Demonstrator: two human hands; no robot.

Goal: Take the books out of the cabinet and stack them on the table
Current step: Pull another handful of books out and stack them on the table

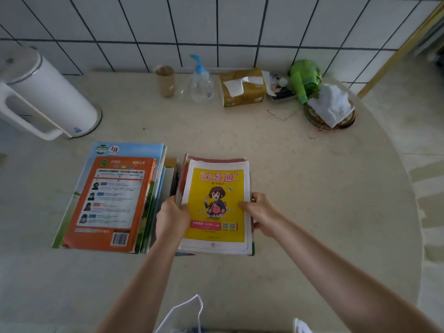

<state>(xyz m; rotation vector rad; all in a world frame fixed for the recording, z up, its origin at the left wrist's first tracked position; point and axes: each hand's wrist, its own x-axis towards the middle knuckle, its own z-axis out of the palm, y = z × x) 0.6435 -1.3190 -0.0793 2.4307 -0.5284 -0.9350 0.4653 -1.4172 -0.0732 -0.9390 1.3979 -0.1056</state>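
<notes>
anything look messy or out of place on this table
Mostly tidy. A loose red thread trails across the table near the plate with the crumpled white cloth. The two book stacks sit flat; both hands grip the yellow-covered stack.

Along the tiled wall (216, 25) I see a white kettle (45, 92), cardboard tube (165, 80), pump bottle (201, 85), tissue pack (242, 88), green bag (304, 76) and white cloth (330, 105).
</notes>
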